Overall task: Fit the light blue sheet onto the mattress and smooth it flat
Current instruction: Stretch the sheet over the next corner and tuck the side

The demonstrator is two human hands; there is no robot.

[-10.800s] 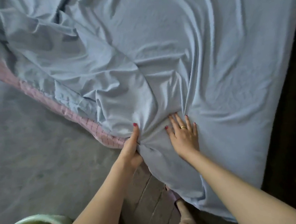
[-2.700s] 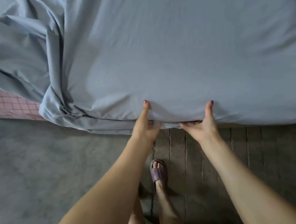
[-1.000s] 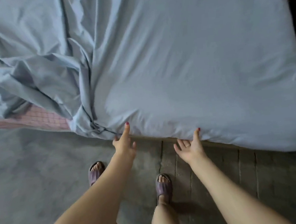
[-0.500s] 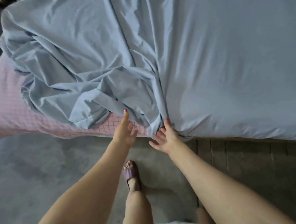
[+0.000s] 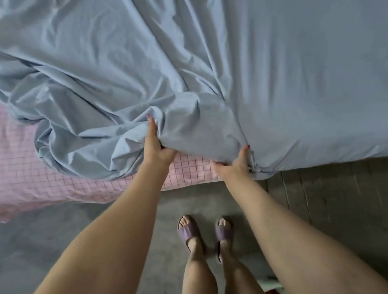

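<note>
Both hands moved since half a second ago: left hand (image 5: 156, 148) and right hand (image 5: 235, 164) now grip bunched light blue sheet (image 5: 180, 76) over exposed pink mattress (image 5: 35, 173). Advice: pull edge leftward, tuck under.

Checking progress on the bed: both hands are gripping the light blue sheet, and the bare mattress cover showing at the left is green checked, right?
Not quite. The head view shows that cover, the pink checked mattress cover, is pink. The left hand and right hand do grip the light blue sheet.
</note>
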